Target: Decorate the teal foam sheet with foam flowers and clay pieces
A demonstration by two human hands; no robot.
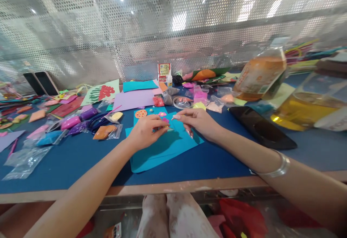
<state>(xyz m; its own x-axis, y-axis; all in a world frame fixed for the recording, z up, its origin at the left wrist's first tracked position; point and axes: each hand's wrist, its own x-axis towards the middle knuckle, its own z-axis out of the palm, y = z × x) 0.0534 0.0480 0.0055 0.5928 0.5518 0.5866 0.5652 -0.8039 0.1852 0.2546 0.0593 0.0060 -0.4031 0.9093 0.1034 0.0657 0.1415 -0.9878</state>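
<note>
Blue paper sheets (151,158) lie on the table in front of me. My left hand (146,131) is over their left part, thumb and fingertips pinched together. A pale bit shows at those fingertips, too small to name. Across a small gap, my right hand (202,122) hovers over the sheets' right side, thumb and index finger apart, with nothing visible between them. On the paper's upper part are an orange round piece with red dots (141,114) and a pink flower (162,114). Another magenta shape is partly hidden behind my left fingers.
Bagged clay, such as an orange packet (104,132), lies to the left. A lilac sheet (135,100) is behind the blue paper. To the right are a black phone (261,126), a bottle of orange drink (261,73) and a container of yellow liquid (300,109). Perforated metal (146,24) stands behind.
</note>
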